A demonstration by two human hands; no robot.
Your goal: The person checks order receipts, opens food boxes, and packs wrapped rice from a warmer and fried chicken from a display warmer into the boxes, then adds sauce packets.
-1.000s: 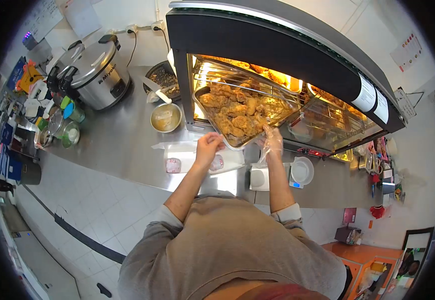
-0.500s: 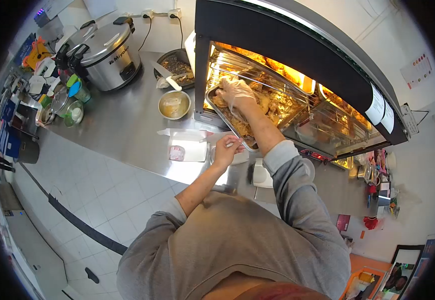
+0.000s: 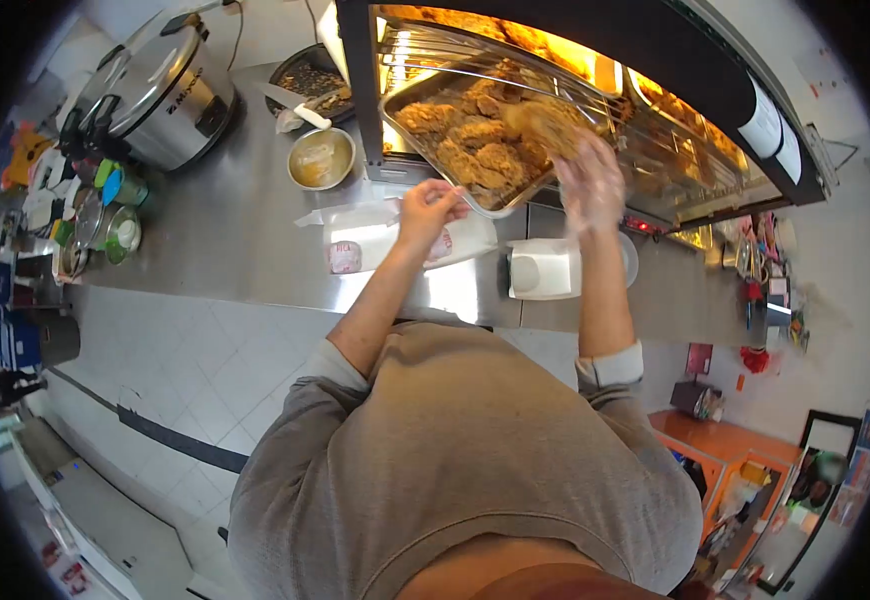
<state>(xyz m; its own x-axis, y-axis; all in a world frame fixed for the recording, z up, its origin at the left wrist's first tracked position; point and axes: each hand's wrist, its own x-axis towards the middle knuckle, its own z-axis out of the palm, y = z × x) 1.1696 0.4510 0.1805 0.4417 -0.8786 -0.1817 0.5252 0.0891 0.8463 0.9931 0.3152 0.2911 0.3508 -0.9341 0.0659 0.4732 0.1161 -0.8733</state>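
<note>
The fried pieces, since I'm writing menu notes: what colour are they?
Golden brown; the fried pieces show best in the head view.

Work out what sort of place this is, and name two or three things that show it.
Probably a commercial or takeaway kitchen: a tray of what looks like fried chicken juts from a lit warming cabinet, and a large cooker stands on the long steel counter.

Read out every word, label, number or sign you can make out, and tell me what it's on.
"Miyako": on the big metal cooker.
"RICE", apparently: red print on the left wrapped packet.
Too blurred to read: red print on the right packet, the white sheets on the black warmer, and its red display.
</note>
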